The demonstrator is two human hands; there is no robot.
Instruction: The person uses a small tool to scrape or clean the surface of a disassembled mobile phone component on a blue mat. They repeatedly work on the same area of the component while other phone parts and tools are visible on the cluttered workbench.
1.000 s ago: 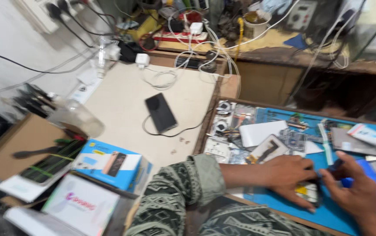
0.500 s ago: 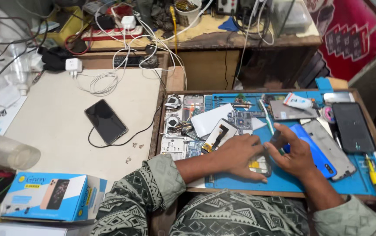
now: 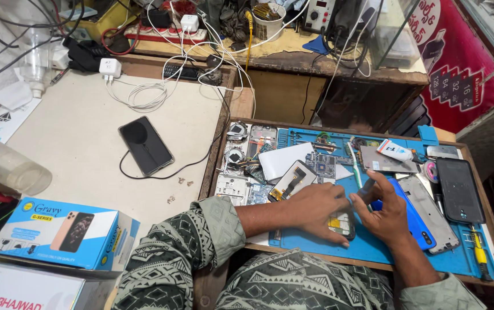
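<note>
Matt blue rubbery mat (image 3: pixel 373 247); glossy black phone (image 3: pixel 145 144).

Work mat (image 3: pixel 373 252) lies on the right half of the tabletop (image 3: pixel 80 143). Both hands sit at the mat's near edge: left hand (image 3: pixel 316 209) pressed on an opened phone (image 3: pixel 343 223), right hand (image 3: pixel 382 212) just beside it to the right. Phone frame (image 3: pixel 430 212) lies right of the right hand; dark phone (image 3: pixel 459 189) further right. Circuit boards (image 3: pixel 247 155) crowd the mat's left end; exact count unclear. Off the mat, left: a phone face-down (image 3: pixel 145 145), coiled cable (image 3: pixel 143 95) behind it, phone box (image 3: pixel 63 232) at the near-left corner.
</note>
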